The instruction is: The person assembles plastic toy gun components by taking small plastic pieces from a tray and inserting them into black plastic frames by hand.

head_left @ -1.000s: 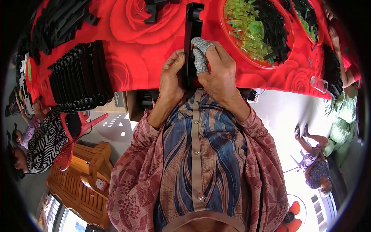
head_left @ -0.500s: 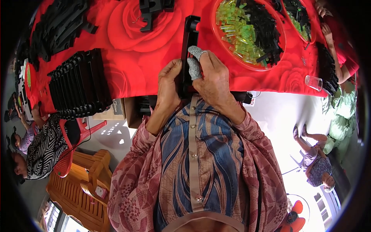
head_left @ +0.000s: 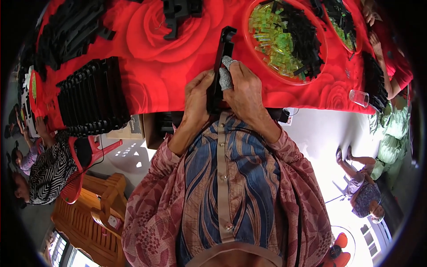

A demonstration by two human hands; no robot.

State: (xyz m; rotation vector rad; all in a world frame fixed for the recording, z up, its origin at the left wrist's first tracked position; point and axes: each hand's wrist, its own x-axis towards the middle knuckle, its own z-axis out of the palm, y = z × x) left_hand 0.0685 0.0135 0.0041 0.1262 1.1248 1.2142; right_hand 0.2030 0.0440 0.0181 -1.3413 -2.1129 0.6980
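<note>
my desk spans the top of the frame under a red rose-patterned cover, with a row of black parts at left and a round tray of yellow-green and black pieces at upper right. below it, a wooden chair stands at lower left on the pale floor. near the middle, a long black part leans slightly right between my hands: my left hand grips its left side, my right hand, wearing grey finger covers, closes on its right.
</note>
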